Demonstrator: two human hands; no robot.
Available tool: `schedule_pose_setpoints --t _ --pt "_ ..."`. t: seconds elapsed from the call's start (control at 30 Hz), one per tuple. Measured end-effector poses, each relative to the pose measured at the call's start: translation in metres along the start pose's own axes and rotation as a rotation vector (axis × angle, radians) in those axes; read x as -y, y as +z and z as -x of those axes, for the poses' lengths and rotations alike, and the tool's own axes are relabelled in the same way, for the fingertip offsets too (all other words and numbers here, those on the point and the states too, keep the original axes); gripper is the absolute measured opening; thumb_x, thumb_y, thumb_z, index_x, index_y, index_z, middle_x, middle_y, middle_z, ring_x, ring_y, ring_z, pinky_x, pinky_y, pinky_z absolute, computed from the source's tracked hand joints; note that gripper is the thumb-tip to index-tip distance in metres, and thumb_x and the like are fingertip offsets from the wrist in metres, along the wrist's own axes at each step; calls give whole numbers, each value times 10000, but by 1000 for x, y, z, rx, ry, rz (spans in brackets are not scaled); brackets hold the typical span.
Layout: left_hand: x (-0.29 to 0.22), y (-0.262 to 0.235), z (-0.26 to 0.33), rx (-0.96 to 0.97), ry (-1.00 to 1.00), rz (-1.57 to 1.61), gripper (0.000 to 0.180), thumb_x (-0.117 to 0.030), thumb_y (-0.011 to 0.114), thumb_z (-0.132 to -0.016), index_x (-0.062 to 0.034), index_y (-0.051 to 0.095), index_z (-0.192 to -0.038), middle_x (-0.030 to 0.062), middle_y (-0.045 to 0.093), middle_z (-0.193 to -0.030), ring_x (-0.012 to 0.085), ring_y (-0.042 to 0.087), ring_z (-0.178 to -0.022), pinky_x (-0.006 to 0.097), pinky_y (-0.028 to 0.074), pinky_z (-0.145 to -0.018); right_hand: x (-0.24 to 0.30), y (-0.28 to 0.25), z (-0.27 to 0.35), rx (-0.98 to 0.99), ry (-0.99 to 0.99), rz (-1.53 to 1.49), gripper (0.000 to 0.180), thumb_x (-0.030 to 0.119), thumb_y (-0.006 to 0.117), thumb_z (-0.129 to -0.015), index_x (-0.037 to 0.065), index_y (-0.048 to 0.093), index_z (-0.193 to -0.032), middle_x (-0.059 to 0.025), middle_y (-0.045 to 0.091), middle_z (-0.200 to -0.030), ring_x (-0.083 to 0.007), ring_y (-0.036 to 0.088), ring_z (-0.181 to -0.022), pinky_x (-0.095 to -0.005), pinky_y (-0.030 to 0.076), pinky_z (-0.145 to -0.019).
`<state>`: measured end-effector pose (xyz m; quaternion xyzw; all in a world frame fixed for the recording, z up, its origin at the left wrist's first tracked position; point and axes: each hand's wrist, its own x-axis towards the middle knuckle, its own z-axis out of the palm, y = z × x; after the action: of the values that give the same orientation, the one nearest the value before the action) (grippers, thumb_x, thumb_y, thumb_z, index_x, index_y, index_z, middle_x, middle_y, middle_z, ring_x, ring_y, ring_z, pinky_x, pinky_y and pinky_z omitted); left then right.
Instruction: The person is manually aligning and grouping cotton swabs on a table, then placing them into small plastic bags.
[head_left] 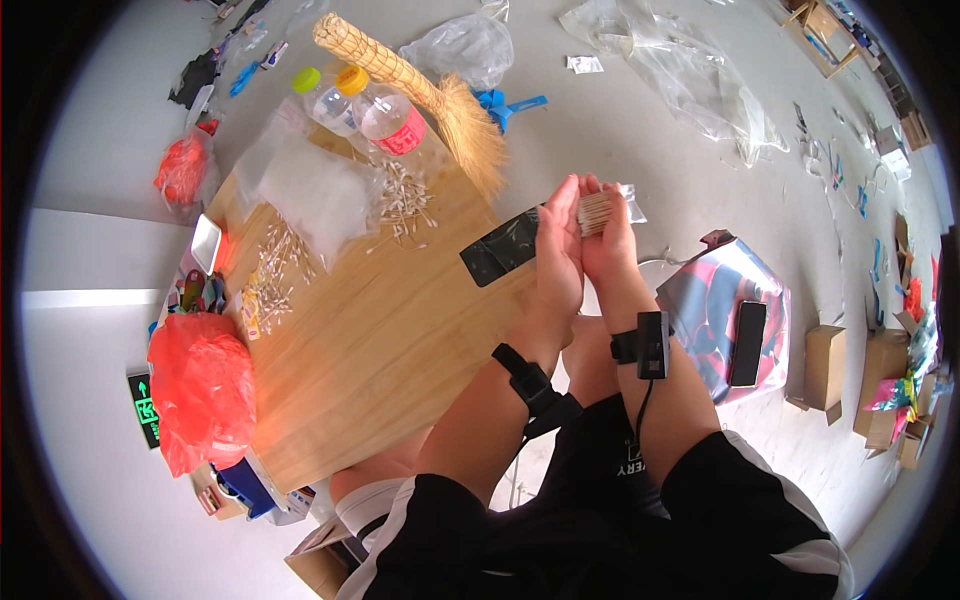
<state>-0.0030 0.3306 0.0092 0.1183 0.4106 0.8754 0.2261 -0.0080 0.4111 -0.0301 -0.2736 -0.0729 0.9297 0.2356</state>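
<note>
Entry: indoor place, apparently a makeshift workroom or storeroom; which of the two, uncertain. Floor (555, 140): pale grey, with clear plastic sheeting (690, 80) lying loose across it. Cardboard boxes (824, 370): several, standing open toward the right side. Wooden table (370, 350): serving as a work surface, bearing scattered cotton swabs (402, 195). Drink bottles (388, 118): two, standing near a straw broom (455, 110). Green pictogram sign (147, 410): showing beside a bulging red bag (205, 390), suggesting non-domestic premises.

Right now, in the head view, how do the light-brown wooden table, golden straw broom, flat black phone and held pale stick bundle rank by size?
Table
Broom
Phone
Stick bundle, partly hidden
</note>
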Motion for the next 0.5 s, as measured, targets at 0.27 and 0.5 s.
schedule_pose_setpoints --t 0.27,0.5 --pt "-8 29 41 -203 116 -535 421 -173 539 -1039 17 449 -1403 173 474 -1444 256 469 -1340 381 366 -1136 36 -1 12 -258 -191 -7 321 361 540 -1010 113 549 -1214 -47 616 -1076 -248 597 -1012 -416 499 -881" --pt "-78 37 118 -196 56 -380 689 -224 703 -953 -4 325 -1486 164 437 -1473 239 436 -1370 371 377 -1129 5 57 141 260 -53 205 289 337 485 -1065 102 571 -1210 -65 650 -1094 -200 628 -999 -394 516 -868"
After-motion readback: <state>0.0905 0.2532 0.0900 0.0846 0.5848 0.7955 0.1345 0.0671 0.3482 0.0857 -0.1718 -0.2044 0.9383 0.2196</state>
